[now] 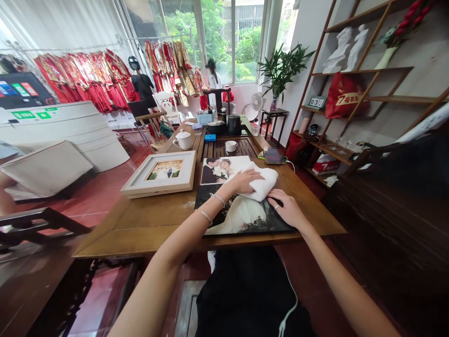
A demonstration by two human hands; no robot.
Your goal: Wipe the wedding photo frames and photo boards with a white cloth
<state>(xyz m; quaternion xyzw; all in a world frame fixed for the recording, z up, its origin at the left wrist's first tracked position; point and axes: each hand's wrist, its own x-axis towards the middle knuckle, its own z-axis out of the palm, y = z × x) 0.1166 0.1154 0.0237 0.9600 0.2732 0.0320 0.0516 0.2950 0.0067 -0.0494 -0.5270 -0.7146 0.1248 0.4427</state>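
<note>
One photo panel point(245, 217) lies at twelve o'clock. On it, the left hand point(246, 181) rests flat upon the white cloth point(268, 179), towards one o'clock; the right hand point(288, 209) rests at three, grip unclear. Wiping seems in hand; next stroke probably calls for gentle pressure.
</note>
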